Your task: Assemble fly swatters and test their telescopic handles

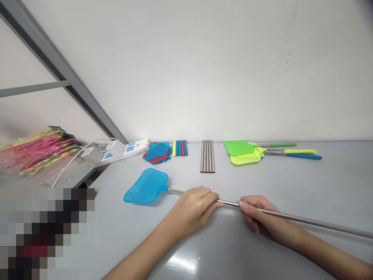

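Note:
A blue fly swatter head [148,186] lies tilted at the left end of a long metal rod [314,222], which runs to the right edge of the view. My left hand [198,206] is closed around the thin part of the rod, just right of the blue head. Further right, my right hand [260,214] pinches the same rod between thumb and fingers. The rod shows bare metal between both hands. Its right end is out of view.
Behind lie mesh heads [159,152], several coloured grips [180,148], several metal tubes [207,156] and finished swatters [246,158]. A power strip [136,146] with white chargers and cables stands left, near bagged pink and yellow items [40,149].

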{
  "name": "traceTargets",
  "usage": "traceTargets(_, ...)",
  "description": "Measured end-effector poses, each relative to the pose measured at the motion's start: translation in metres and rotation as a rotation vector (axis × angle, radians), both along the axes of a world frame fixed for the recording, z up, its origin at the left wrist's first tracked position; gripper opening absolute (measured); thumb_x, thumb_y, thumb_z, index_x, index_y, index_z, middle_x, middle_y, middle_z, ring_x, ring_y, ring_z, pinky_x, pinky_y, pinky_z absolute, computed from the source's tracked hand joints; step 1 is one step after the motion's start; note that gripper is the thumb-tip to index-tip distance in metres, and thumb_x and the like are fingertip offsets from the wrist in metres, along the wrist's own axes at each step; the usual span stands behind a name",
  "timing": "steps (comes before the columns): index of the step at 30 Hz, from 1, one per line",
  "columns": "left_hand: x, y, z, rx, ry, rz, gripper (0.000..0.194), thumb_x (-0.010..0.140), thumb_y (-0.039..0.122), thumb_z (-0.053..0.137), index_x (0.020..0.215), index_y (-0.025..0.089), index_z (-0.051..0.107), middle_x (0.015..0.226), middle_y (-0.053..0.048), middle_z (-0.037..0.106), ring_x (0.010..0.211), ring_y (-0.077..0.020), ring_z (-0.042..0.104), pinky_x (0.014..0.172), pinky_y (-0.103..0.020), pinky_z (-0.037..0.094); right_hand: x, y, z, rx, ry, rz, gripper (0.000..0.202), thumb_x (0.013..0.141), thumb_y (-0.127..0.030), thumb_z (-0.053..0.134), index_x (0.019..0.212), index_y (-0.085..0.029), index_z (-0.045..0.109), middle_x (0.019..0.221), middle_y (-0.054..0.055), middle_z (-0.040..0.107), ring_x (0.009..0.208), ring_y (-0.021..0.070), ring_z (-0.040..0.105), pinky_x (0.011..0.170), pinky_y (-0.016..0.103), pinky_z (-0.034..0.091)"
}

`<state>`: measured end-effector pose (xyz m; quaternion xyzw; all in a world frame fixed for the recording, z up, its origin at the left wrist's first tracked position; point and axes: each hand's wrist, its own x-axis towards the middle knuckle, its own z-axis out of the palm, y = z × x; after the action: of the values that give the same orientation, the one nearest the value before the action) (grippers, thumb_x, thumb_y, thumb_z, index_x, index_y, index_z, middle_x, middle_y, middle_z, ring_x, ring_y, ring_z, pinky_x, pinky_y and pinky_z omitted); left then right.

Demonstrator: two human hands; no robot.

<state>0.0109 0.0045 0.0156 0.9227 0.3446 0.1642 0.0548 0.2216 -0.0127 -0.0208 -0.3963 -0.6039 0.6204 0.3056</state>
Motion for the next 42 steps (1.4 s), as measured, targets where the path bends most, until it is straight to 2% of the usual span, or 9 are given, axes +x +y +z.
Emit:
traceTargets(3,-0.008,0.006,0.002,-0.063,0.06,0.066,0.03,0.088,0.036,0.035,0.075,0.017,0.055,0.066,-0.001,0.056,0.062,-0.0117,0.052,0.055,-0.022,0.036,0.0,0.0,-0.001,-0.025,0.061,-0.011,0.041,0.085,-0.041,0.043,0.052,-0.016,0.041,0.043,-0.003,0.041,0.044,0.0072,0.034,0.044,0.021,0.025)
traceTargets(8,-0.025,0.018,0.003,-0.115,0.089,0.222,0.039,0.085,0.047,0.036,0.067,0.016,0.054,0.065,-0.001,0.057,0.061,-0.0129,0.052,0.057,-0.025,0.035,0.001,0.002,-0.006,-0.207,0.271,-0.061,0.036,0.084,-0.04,0.044,0.057,-0.016,0.044,0.045,-0.003,0.043,0.037,0.0085,0.042,0.031,0.017,0.027)
traceTargets(11,-0.029,0.023,0.004,-0.07,0.091,0.293,0.044,0.082,0.052,0.037,0.059,0.016,0.049,0.059,0.0,0.056,0.057,-0.0127,0.05,0.062,-0.028,0.034,0.0,0.004,-0.006,-0.233,0.272,-0.061,0.033,0.082,-0.04,0.046,0.061,-0.015,0.048,0.051,0.001,0.051,0.041,0.0105,0.048,0.028,0.016,0.031)
traceTargets(14,-0.03,0.025,0.003,-0.036,0.093,0.329,0.049,0.08,0.056,0.037,0.052,0.016,0.044,0.053,0.001,0.052,0.052,-0.0117,0.046,0.059,-0.027,0.032,0.001,0.005,-0.006,-0.222,0.239,-0.064,0.033,0.082,-0.04,0.045,0.063,-0.014,0.05,0.054,0.004,0.055,0.042,0.0108,0.051,0.029,0.016,0.033)
traceTargets(22,-0.031,0.018,-0.002,0.011,0.137,0.294,0.049,0.081,0.054,0.036,0.051,0.016,0.043,0.052,0.001,0.054,0.047,-0.0101,0.046,0.044,-0.023,0.018,0.002,0.004,-0.009,-0.199,0.289,-0.02,0.04,0.086,-0.04,0.037,0.06,-0.013,0.052,0.05,0.003,0.052,0.045,0.0126,0.052,0.038,0.02,0.037)
traceTargets(27,-0.021,0.01,-0.005,0.09,0.099,0.249,0.048,0.081,0.053,0.038,0.052,0.016,0.044,0.051,0.001,0.055,0.047,-0.0099,0.048,0.044,-0.023,0.019,0.002,0.002,-0.009,-0.097,0.171,0.06,0.049,0.088,-0.042,0.029,0.057,-0.013,0.053,0.051,0.005,0.055,0.045,0.0112,0.048,0.045,0.023,0.036)
traceTargets(31,-0.014,0.005,-0.009,0.173,0.031,0.211,0.046,0.08,0.051,0.042,0.051,0.016,0.044,0.049,0.001,0.053,0.044,-0.0087,0.045,0.043,-0.023,0.02,0.002,-0.001,-0.001,-0.019,0.062,0.133,0.053,0.089,-0.044,0.024,0.059,-0.013,0.056,0.056,0.006,0.056,0.052,0.0126,0.048,0.051,0.025,0.037)
traceTargets(35,-0.009,0.001,-0.014,0.236,-0.053,0.205,0.045,0.079,0.049,0.045,0.049,0.016,0.042,0.045,0.002,0.049,0.041,-0.0076,0.041,0.043,-0.022,0.023,0.002,-0.002,0.007,-0.064,0.074,0.171,0.053,0.089,-0.042,0.022,0.062,-0.012,0.055,0.055,0.006,0.055,0.05,0.012,0.046,0.05,0.025,0.035)
traceTargets(42,0.002,-0.009,-0.021,0.275,-0.145,0.245,0.043,0.079,0.044,0.048,0.048,0.016,0.04,0.042,0.002,0.044,0.039,-0.0079,0.038,0.043,-0.023,0.022,0.005,-0.005,0.003,-0.08,0.105,0.206,0.057,0.089,-0.044,0.02,0.065,-0.01,0.058,0.054,0.006,0.056,0.049,0.0121,0.048,0.048,0.024,0.034)
